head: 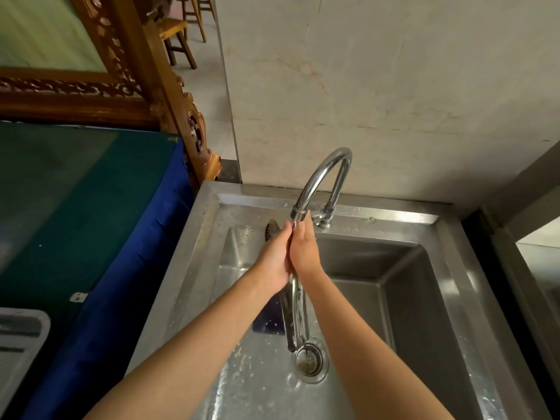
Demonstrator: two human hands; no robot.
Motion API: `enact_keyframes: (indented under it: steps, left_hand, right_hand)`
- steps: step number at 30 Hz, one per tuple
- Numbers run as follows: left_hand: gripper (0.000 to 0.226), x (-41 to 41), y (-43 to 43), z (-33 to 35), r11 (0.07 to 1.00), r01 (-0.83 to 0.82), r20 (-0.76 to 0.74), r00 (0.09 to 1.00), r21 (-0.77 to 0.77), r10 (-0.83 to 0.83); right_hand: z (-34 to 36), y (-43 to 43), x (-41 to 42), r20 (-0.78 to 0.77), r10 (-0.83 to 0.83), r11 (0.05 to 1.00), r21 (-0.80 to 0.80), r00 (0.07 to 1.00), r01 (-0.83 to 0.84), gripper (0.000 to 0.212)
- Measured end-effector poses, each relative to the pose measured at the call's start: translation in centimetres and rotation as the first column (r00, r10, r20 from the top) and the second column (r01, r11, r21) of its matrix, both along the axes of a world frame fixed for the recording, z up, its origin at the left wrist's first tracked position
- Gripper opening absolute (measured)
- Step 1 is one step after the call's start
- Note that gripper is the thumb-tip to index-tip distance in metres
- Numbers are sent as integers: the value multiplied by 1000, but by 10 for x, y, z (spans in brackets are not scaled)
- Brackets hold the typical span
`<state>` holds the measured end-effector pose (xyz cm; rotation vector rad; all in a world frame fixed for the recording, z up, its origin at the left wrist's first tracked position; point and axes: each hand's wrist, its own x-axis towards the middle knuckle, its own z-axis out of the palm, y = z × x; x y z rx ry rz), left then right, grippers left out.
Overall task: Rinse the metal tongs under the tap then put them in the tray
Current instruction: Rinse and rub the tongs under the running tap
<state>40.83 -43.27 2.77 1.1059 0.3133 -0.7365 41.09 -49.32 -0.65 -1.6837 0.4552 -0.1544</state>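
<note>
The metal tongs (295, 313) hang between my two hands just below the tap spout (298, 215). Their handle end reaches down toward the drain (310, 359), and a perforated tip (271, 230) pokes out above my left hand. My left hand (274, 256) holds the tongs from the left. My right hand (304, 250) presses against them from the right with its fingers straight, fingertips at the spout. I cannot make out a water stream. A pale grey tray (18, 344) sits at the far left edge.
The steel sink (439, 298) has wet walls and food specks on its floor. A dark blue flat object (268, 321) lies in the basin under the tongs. A blue-draped table (91, 222) stands left of the sink, with carved wooden furniture (169, 95) behind it.
</note>
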Motion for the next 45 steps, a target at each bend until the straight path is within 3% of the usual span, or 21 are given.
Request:
enact_keyframes:
  steps: [2, 4, 6, 9, 13, 16, 18, 22, 24, 27, 30, 33, 36, 37, 38, 39, 41, 43, 45]
  left_hand:
    - [42, 3, 2, -2, 999, -35, 38, 999, 14, 34]
    - [38, 8, 0, -6, 996, -48, 90, 995, 70, 41]
    - [39, 4, -4, -6, 998, -42, 23, 999, 47, 41]
    - [29, 2, -6, -20, 999, -31, 44, 999, -29, 32]
    - [12, 11, -4, -28, 966, -232, 178, 961, 111, 211]
    - [5, 19, -2, -36, 921, -336, 244, 927, 195, 286]
    - [13, 25, -2, -40, 904, -374, 232, 916, 209, 326]
    - [36, 24, -7, -55, 931, -332, 79, 943, 151, 323]
    - [25, 19, -7, -64, 964, -258, 105, 962, 55, 252]
    - [18, 15, -3, -69, 984, -178, 241, 956, 10, 170]
    - [15, 22, 0, -66, 974, -226, 287, 934, 15, 213]
    - [13, 35, 1, -62, 958, -287, 286, 918, 6, 273]
    - [12, 48, -1, -56, 945, -328, 284, 908, 20, 309]
    - [14, 50, -2, -54, 943, -331, 297, 904, 36, 306]
    - [18, 52, -4, -53, 940, -338, 308, 900, 46, 309]
    - [24, 54, -5, -53, 937, -347, 302, 898, 39, 319]
    - [27, 52, -10, -54, 945, -324, 263, 916, 37, 304]
    - [10, 44, -15, -55, 959, -283, 203, 940, 20, 273]
    - [20, 29, -17, -62, 978, -207, 198, 958, -18, 207]
  right_hand:
    - [-4, 7, -2, 23, 29, 998, -54, 999, -27, 27]
    - [-4, 16, -6, 55, 51, 993, -113, 997, -44, 36]
    - [-4, 8, -6, 87, -49, 993, -107, 995, 59, 38]
    - [-2, -10, 2, -2, -180, 982, -62, 984, 179, 41]
    - [0, -2, 8, 63, -194, 979, -44, 979, 197, 24]
    - [-8, -10, 7, 107, -79, 996, 59, 991, 73, 14]
    - [-12, -19, 4, 132, 18, 1000, -7, 991, -17, 12]
    - [-23, -26, 6, 122, -35, 956, -285, 992, 69, 27]
    - [-26, -23, 8, 122, -160, 953, -240, 980, 186, 37]
    - [-28, -15, 12, 144, -288, 934, -176, 947, 311, 37]
    - [-31, -12, 8, 194, -146, 976, -134, 970, 173, 23]
    - [-40, -17, -16, 227, 117, 992, -79, 967, -102, 42]
    - [-61, -18, -45, 170, 226, 901, -411, 959, -140, 47]
    - [-67, -20, -54, 139, 230, 883, -445, 963, -147, 45]
    - [-72, -23, -63, 121, 249, 913, -359, 961, -191, 39]
    - [-76, -26, -70, 111, 265, 955, -169, 958, -244, 32]
    - [-78, -29, -82, 73, 283, 923, 252, 956, -292, 17]
    - [-78, -29, -84, 45, 254, 915, 313, 966, -255, 18]
    - [-77, -26, -81, 57, 236, 940, 240, 970, -243, 27]
